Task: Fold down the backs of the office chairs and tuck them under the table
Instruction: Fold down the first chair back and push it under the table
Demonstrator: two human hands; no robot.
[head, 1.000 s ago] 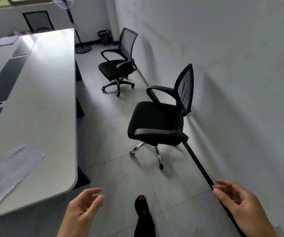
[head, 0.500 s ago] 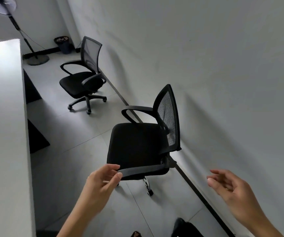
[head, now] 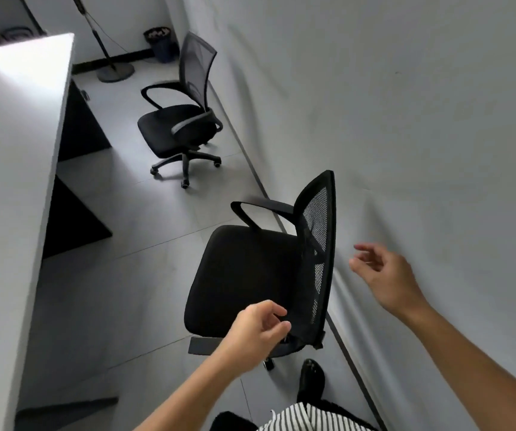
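Near armrest behind left hand, blurred

Near chair, black, mesh back upright, stands just beside the wall, well out from the surface. Far chair, back upright too, sits along that wall.

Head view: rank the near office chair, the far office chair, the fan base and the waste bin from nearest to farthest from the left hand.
From the left hand:
1. Near office chair, right at the hand, by the wall.
2. Far office chair, farther along the wall.
3. Fan base, beyond it, near the table's end.
4. Waste bin, in the far corner; only slightly beyond the fan base.
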